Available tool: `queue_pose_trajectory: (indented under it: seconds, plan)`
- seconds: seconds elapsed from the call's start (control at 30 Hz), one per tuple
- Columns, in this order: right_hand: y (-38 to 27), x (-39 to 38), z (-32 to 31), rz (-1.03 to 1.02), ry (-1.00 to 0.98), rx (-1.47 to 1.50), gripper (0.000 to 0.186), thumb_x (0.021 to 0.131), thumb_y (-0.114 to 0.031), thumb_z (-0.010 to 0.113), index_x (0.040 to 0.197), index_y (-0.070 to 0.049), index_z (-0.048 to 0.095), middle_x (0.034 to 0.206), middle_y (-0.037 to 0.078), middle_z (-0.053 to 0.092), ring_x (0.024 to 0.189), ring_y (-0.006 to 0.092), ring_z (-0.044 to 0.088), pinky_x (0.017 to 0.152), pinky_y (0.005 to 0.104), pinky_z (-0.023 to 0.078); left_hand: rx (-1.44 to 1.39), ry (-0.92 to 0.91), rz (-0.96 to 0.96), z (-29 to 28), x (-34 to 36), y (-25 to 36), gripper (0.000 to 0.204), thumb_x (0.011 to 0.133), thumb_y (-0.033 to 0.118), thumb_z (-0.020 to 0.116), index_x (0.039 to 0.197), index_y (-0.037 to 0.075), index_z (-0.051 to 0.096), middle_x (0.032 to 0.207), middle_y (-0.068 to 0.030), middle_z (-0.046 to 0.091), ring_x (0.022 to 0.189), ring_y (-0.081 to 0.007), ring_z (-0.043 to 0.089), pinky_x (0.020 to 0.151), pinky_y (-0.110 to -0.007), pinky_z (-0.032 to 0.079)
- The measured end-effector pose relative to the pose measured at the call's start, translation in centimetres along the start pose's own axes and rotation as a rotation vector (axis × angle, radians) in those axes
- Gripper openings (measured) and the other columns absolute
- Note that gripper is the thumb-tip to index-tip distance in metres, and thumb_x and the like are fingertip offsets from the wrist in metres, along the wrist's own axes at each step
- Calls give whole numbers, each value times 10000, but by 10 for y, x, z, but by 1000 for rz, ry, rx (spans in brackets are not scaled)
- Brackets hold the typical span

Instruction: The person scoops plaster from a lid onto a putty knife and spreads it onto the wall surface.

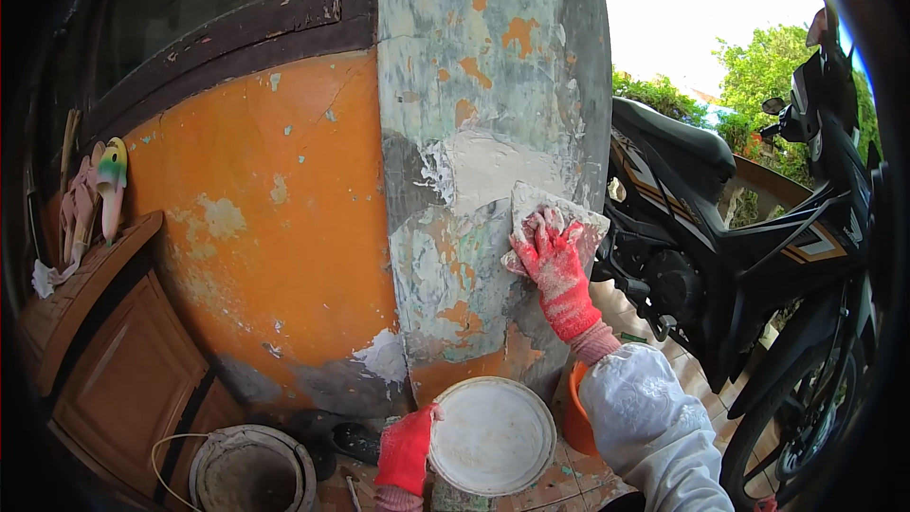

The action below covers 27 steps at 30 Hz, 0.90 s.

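My right hand [555, 265], in a red glove caked with pale powder, grips a flat, putty-coated spreader [583, 223] against the peeling pillar [441, 265]. A patch of fresh off-white putty [498, 166] lies on the pillar just above it. Low down, my left hand [406, 450], also gloved in red, holds the left rim of a round white lid or tray [491, 431] with pale residue on it. The left fingers are curled at the rim and partly hidden.
An orange bucket [580, 412] stands behind my right forearm. A dark motorbike [720, 256] is at the right. An orange wall [265, 246], a wooden cabinet [128, 356] with sandals [112, 190] on top, a grimy pail [248, 469] and dark footwear [346, 431] are at the left.
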State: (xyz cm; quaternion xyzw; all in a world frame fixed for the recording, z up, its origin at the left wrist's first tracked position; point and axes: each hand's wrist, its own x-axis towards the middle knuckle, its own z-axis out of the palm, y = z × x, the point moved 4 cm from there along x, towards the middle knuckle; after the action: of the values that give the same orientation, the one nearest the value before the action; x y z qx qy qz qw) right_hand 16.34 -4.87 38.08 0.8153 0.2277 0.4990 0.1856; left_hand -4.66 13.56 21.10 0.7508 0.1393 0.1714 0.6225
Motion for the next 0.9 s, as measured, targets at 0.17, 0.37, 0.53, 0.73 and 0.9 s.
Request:
queue_pose_trajectory:
  seconds: [0.17, 0.37, 0.53, 0.73, 0.9]
  plan:
    - [13, -12, -16, -21, 163, 178, 509, 793, -189, 573, 1295, -216, 493, 1357, 181, 429, 1298, 382, 355, 992, 607, 277, 52, 54, 152, -9, -6, 11, 168, 832, 225, 565, 867, 77, 636, 742, -54, 615, 679, -119, 552, 642, -281, 453]
    - [33, 17, -18, 100, 186, 118, 474, 795, -210, 570, 1266, -211, 518, 1357, 169, 434, 1299, 363, 364, 968, 584, 303, 199, -47, 297, 2, -5, 12, 173, 845, 147, 516, 1004, 123, 579, 856, -111, 630, 728, -212, 605, 681, -300, 476]
    - [-5, -9, 4, -46, 138, 159, 459, 791, -218, 568, 1248, -202, 524, 1351, 171, 439, 1297, 355, 368, 982, 596, 290, 190, 39, 373, -7, -11, 16, 134, 850, 160, 525, 947, 102, 595, 815, -87, 627, 707, -160, 583, 667, -284, 467]
    - [44, 0, 2, 184, 408, 256, 526, 750, -226, 621, 1264, -180, 519, 1338, 174, 448, 1260, 401, 392, 964, 585, 315, 167, -3, 284, 1, -5, 14, 123, 851, 172, 534, 883, 77, 606, 738, -59, 605, 669, -100, 548, 638, -271, 455]
    - [-15, 8, -14, 117, 149, 236, 600, 750, -198, 626, 1327, -179, 462, 1366, 200, 409, 1303, 409, 338, 1004, 611, 264, 34, 25, 156, -4, -4, 4, 127, 850, 187, 545, 875, 77, 605, 726, -61, 597, 662, -97, 545, 629, -263, 452]
